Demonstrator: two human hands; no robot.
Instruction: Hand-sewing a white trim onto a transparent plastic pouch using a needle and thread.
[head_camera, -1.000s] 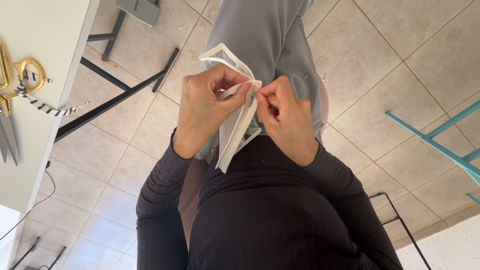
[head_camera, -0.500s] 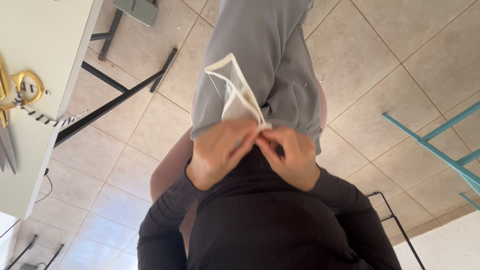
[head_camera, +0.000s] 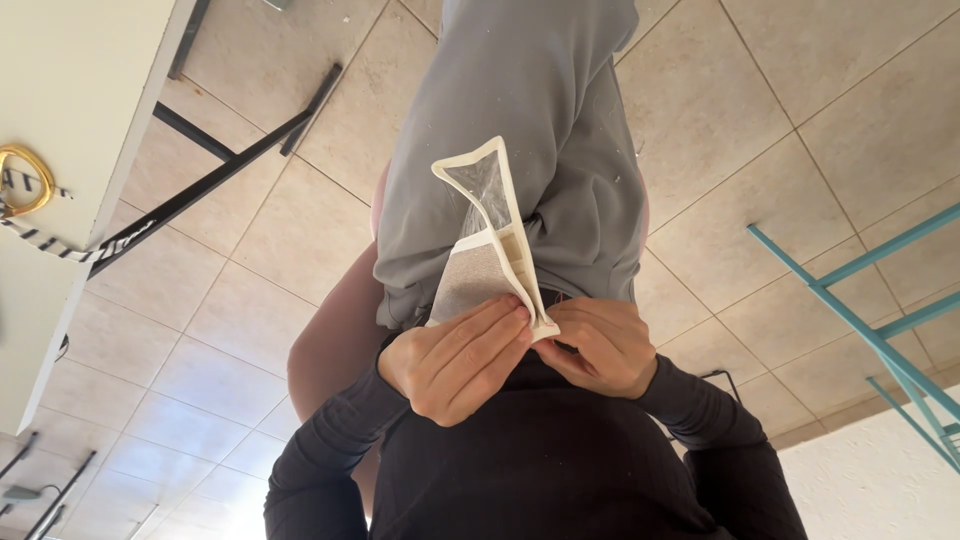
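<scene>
Both my hands hold a small flat pouch-like piece (head_camera: 487, 235) in front of my waist, above my grey shorts (head_camera: 530, 110). It has cream piping around the edge, a clear plastic panel at the top and a grey panel lower down, and it stands upright. My left hand (head_camera: 455, 360) lies with its fingers across the grey panel. My right hand (head_camera: 600, 345) pinches the lower corner of the piping, touching the left fingertips. My black sleeves come in from the bottom of the view.
A cream table (head_camera: 70, 110) runs along the left, with a gold scissor handle (head_camera: 25, 178) and a black-and-white striped cord (head_camera: 50, 240) near its edge. Black metal legs (head_camera: 210, 175) cross the tiled floor. A teal metal frame (head_camera: 860, 320) stands at the right.
My hands dropped toward my waist and then shifted the piece from hanging folded to standing upright above my fingers. The left fingers now lie flat across its grey panel.
</scene>
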